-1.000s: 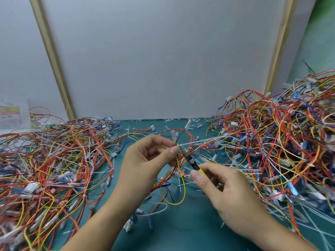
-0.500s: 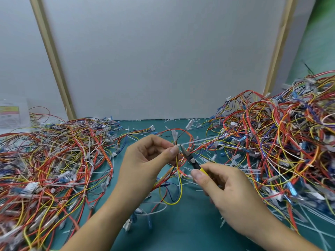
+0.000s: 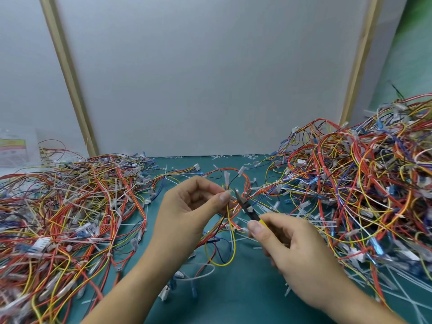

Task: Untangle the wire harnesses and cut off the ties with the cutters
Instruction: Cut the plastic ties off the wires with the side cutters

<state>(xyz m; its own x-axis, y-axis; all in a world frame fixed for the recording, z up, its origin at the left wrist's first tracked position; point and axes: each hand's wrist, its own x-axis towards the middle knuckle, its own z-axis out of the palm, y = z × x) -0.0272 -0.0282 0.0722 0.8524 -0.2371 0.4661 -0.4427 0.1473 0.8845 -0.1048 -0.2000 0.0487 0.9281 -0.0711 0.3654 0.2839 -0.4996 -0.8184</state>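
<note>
My left hand point(image 3: 187, 206) pinches a small wire harness point(image 3: 224, 242) between thumb and fingers, lifted above the green mat; its yellow, red, black and blue wires loop down below the hand. My right hand point(image 3: 287, 249) grips the yellow-handled cutters point(image 3: 247, 209), whose dark jaws point up and left and sit right at the pinched spot beside my left thumb. A white tie at that spot is mostly hidden by my thumb and the jaws.
A big pile of tangled harnesses point(image 3: 364, 188) rises on the right, a flatter spread of harnesses point(image 3: 65, 211) covers the left. Cut white ties point(image 3: 409, 293) litter the green mat point(image 3: 233, 298) at right. A grey panel with wooden strips stands behind.
Both hands hold almost still. The cutter jaws have crept slightly closer to the pinched spot at my left thumb.
</note>
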